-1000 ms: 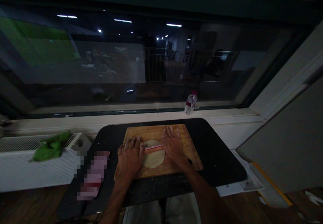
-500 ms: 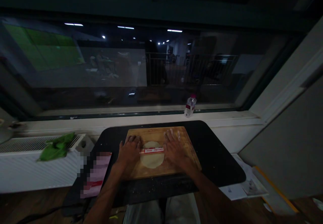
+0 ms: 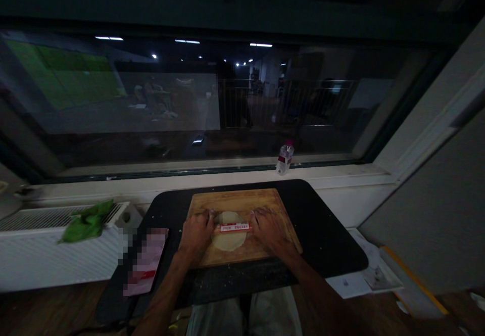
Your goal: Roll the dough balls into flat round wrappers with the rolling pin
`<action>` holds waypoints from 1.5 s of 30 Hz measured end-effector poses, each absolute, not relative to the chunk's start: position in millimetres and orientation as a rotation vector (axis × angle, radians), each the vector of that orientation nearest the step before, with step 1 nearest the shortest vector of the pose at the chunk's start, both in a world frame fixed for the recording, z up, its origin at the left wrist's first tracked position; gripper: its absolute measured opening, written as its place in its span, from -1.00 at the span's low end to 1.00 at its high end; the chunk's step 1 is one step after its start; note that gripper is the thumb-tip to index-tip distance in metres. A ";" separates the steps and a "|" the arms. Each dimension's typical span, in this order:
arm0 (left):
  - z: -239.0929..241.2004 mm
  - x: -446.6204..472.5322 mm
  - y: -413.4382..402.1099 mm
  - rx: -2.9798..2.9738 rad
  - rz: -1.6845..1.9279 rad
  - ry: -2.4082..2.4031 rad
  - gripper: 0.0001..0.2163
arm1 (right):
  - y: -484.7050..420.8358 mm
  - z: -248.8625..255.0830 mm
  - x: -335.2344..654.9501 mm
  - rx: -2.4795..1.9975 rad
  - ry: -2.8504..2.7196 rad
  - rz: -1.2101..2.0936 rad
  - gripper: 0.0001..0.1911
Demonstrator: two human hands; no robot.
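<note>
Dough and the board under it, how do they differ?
The dough is roughly round, while the wooden board is roughly rectangular. The dough is pale cream; the wooden board is a darker brown. The dough is smaller, covering only part of the wooden board. Both lie flat.

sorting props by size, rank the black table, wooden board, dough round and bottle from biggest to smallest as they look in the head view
1. black table
2. wooden board
3. dough round, partly covered by the stick
4. bottle

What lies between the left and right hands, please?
Between left hand and right hand, the head view shows a labelled rod lying across flat, round dough.
</note>
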State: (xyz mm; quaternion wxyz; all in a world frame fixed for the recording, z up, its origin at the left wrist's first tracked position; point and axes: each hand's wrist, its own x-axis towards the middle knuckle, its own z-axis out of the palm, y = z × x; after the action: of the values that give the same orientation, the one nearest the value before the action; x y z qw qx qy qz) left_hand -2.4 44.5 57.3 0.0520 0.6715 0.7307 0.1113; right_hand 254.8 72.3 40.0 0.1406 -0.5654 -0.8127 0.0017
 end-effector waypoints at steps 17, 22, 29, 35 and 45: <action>50.0 4.5 58.0 2.357 0.225 2.374 -0.48 | 71.4 44.6 265.0 -1.629 -2.350 -0.293 -0.51; 51.1 0.0 72.5 2.365 0.200 2.352 -0.47 | 86.9 44.6 264.5 -1.635 -2.365 -0.320 -0.46; 47.3 -3.3 79.4 2.364 0.233 2.327 -0.42 | 95.7 39.2 266.4 -1.562 -2.374 -0.244 -0.41; 47.6 -0.1 61.5 2.348 0.215 2.340 -0.44 | 77.1 39.3 266.6 -1.522 -2.379 -0.212 -0.37; 38.0 2.8 31.2 2.351 0.254 2.372 -0.42 | 46.3 35.8 263.7 -1.520 -2.364 -0.178 -0.35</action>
State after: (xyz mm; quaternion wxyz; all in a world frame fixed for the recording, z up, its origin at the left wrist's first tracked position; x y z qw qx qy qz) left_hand 2.8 31.2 38.0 -0.1035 0.6982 0.7044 0.0753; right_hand 263.7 46.3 35.8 0.1618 -0.5326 -0.8284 -0.0623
